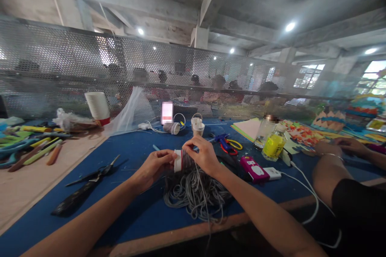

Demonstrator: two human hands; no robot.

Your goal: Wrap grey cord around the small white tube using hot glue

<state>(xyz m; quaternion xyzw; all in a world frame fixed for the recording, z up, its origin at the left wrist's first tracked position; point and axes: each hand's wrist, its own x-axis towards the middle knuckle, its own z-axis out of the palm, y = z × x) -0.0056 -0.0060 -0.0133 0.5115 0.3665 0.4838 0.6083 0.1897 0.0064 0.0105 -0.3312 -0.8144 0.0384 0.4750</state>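
A small paper cup (177, 161) lies on its side above the blue tabletop, with grey cord wound round its body. My left hand (155, 167) is closed on the cup's white rim end. At the cup's other end, my right hand (202, 153) pinches the grey cord, and a strand hangs down from its fingers. Below both hands sits a loose heap of grey cord (196, 196), trailing over the table's front edge. Fingers hide part of the wound cup.
Black-handled scissors (98, 174) lie at left. Behind stand a phone (167, 113), a cord-wrapped cup (171, 128) and a white cup (198, 127). Right are a glue gun (221, 139), a pink case (255, 169) and a yellow bottle (274, 144). A co-worker's arm (328, 168) rests far right.
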